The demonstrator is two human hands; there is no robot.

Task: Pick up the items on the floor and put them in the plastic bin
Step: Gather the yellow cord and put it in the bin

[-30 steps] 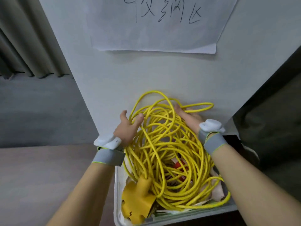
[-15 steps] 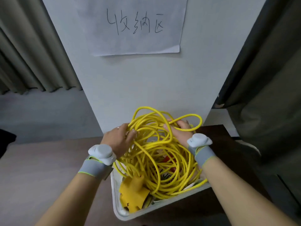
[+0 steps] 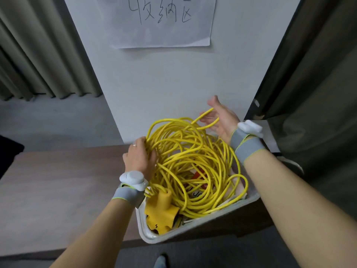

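A tangled coil of yellow cable [image 3: 185, 159] fills the white plastic bin [image 3: 154, 235], which stands on a low brown surface against a white panel. The cable's yellow multi-outlet plug [image 3: 161, 211] lies in the bin's near left corner. My left hand [image 3: 140, 156] grips the coil's left side, fingers curled into the loops. My right hand [image 3: 222, 118] is raised over the far right of the coil, palm open and fingers spread, with one loop resting across it. A red item [image 3: 199, 174] shows under the cable; the rest of the bin's contents is hidden.
The low brown surface [image 3: 58, 190] stretches left of the bin. The white panel [image 3: 164, 84] carries a handwritten paper sign [image 3: 162, 20]. Grey curtains [image 3: 34, 55] hang at left and dark curtains [image 3: 318, 74] at right. A shoe tip [image 3: 160, 261] shows at the bottom.
My right hand let go of the coil and lifted up and to the right, opening. The left hand stayed gripping the cable's left side. The coil sank lower into the bin.
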